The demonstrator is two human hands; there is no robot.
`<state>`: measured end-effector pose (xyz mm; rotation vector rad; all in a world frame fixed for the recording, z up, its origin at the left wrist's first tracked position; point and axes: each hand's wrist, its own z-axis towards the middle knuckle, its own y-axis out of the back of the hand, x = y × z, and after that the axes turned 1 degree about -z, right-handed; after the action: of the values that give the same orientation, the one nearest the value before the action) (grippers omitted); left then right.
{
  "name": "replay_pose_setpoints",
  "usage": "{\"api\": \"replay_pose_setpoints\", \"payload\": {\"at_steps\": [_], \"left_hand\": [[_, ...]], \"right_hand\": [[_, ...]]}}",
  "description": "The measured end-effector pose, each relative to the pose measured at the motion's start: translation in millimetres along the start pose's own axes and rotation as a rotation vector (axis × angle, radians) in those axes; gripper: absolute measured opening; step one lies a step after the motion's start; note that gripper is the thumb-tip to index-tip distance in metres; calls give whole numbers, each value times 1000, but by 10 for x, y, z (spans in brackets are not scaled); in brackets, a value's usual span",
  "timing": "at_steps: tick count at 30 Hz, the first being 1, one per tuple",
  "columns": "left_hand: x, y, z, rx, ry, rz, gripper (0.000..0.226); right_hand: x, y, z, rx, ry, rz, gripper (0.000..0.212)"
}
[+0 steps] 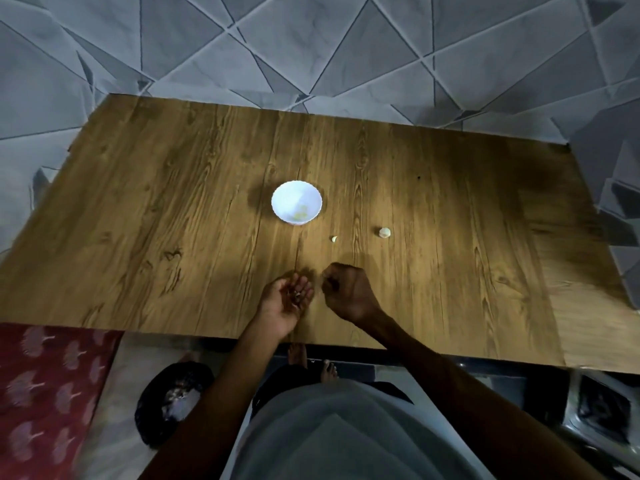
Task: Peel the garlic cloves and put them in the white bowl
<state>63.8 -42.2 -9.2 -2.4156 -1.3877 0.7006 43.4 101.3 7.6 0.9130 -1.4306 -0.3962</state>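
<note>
The left hand [286,301] lies palm up, loosely cupped under small scraps [297,295], the right hand [347,292] curled beside it (pinching anything? cannot tell), with a garlic clove [334,239] and garlic chunk [384,232] on the table [156,220] just beyond, right of the white bowl [296,201].

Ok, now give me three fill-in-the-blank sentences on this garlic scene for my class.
1. The bowl on the table is ____ in colour.
2. The clove and the garlic piece lie to the ____ of the bowl.
3. The left hand is turned palm ____.
Missing words: white; right; up.
</note>
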Motion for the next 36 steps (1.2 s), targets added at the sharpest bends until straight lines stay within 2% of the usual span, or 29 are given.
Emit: {"api": "replay_pose_setpoints", "payload": {"at_steps": [2, 4, 6, 10, 14, 17, 19, 23, 26, 29, 31, 34, 36], "left_hand": [[32, 12, -50, 23, -4, -4, 29], [70, 52, -91, 58, 11, -56, 33], [84, 111, -144, 79, 38, -97, 39], [56, 252, -254, 94, 75, -156, 27], [-61, 491, -355, 69, 59, -192, 22], [-187, 814, -416, 41, 59, -286, 23], [-268, 1081, -453, 67, 48, -310, 16], [-506, 1795, -627, 46, -27, -422, 16], [-737, 2367, -770, -69, -93, -537, 23], [-906, 3104, -657, -187, -139, -636, 27], [-942, 3679, -377, -240, -144, -690, 29], [-870, 4614, 339, -318, -120, -775, 34], [-724, 5304, 952, -359, -85, -732, 38]], "right_hand": [[228, 23, -147, 44, 106, 38, 13], [410, -34, -261, 97, 162, -95, 14], [520, -98, -329, 80, 122, -184, 15], [600, -202, -404, 4, 80, -128, 9], [775, -350, -514, 41, 282, -200, 11], [991, -577, -569, 17, 335, -303, 16], [1161, -785, -618, 23, 386, -318, 11], [1607, -1352, -730, 144, 482, -265, 9], [1948, -1828, -822, 254, 591, -158, 28], [2138, -2447, -956, 471, 448, 12, 41], [2119, -3042, -1059, 571, 350, 136, 41], [1857, -4083, -1212, 715, 197, 240, 42], [1514, -4954, -1248, 787, 118, 231, 40]]}}
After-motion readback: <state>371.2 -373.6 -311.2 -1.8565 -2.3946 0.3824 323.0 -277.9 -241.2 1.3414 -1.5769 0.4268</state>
